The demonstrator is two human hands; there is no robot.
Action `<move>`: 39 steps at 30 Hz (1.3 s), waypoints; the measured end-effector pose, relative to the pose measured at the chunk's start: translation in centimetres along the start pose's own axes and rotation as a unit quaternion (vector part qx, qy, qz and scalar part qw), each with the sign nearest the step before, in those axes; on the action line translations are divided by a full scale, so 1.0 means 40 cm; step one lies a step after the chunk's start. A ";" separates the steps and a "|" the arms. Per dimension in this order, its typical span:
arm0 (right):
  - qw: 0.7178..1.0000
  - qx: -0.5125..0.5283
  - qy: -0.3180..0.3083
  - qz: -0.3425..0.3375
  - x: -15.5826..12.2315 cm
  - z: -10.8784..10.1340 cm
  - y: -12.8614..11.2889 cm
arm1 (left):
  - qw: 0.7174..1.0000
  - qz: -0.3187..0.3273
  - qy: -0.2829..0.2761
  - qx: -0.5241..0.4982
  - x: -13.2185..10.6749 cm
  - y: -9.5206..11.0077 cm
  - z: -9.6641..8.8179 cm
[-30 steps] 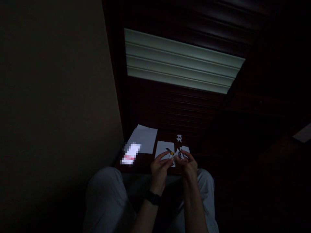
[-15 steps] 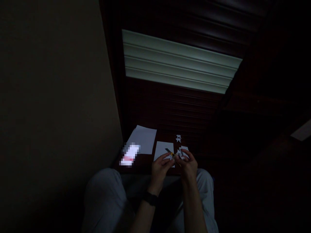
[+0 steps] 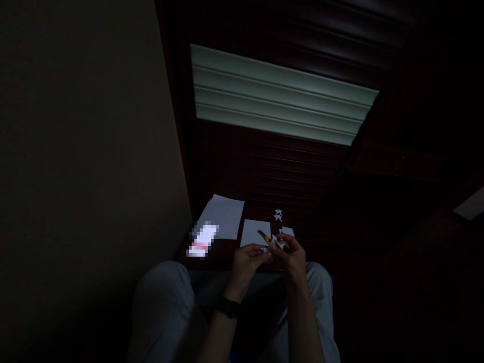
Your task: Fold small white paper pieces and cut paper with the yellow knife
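Observation:
My left hand [image 3: 247, 262] and my right hand [image 3: 290, 256] meet over the near edge of a dark wooden table [image 3: 227, 252]. Both pinch a small white folded paper piece [image 3: 275, 243] between their fingertips. A dark watch sits on my left wrist [image 3: 227, 306]. Just beyond the fingers a yellow-tipped cutter knife [image 3: 264, 236] lies on a white paper sheet [image 3: 253, 231]. The room is very dim, so fine detail of the paper piece is hard to see.
A larger white sheet [image 3: 224, 216] lies farther left, with a blurred white and red object [image 3: 203, 240] beside it. Small folded white paper shapes [image 3: 278, 215] sit behind the cutter. A pale wall [image 3: 91, 151] rises at left. My knees in light trousers [image 3: 166, 302] are below.
Both hands have drawn slightly nearer to me with the paper piece, and the fingers have shifted on it. The cutter and sheets have not moved.

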State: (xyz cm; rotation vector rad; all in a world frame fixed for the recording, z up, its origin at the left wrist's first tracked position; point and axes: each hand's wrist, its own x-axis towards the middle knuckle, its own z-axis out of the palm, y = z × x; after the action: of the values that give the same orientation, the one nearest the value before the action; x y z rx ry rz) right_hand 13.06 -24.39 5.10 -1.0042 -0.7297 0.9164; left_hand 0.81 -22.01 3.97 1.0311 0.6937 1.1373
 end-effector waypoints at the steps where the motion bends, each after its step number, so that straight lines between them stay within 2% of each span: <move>1: 1.000 -0.006 -0.003 -0.003 -0.001 0.001 -0.003 | 1.000 -0.006 0.005 -0.013 0.000 -0.001 0.001; 12: 0.999 -0.028 -0.023 0.005 -0.008 0.000 -0.033 | 0.994 -0.033 0.042 -0.100 0.000 0.002 0.012; 19: 0.999 -0.011 -0.032 0.019 -0.001 0.008 -0.030 | 0.990 -0.046 0.034 -0.127 -0.003 -0.004 0.016; 22: 0.999 -0.021 -0.017 0.020 0.004 0.009 -0.028 | 0.992 -0.039 0.032 -0.115 -0.004 -0.010 0.016; 31: 0.998 -0.043 -0.032 0.012 0.005 0.006 -0.029 | 0.996 -0.011 0.059 -0.067 0.004 -0.009 0.016; 39: 0.997 -0.075 -0.028 -0.009 0.020 -0.032 -0.029 | 0.992 0.073 0.068 0.075 0.005 0.010 0.018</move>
State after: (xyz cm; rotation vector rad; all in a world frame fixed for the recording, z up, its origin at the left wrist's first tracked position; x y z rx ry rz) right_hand 14.83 -24.43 5.77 -1.1053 -0.8629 0.8863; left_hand 1.31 -22.02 4.64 1.1538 0.8338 1.3067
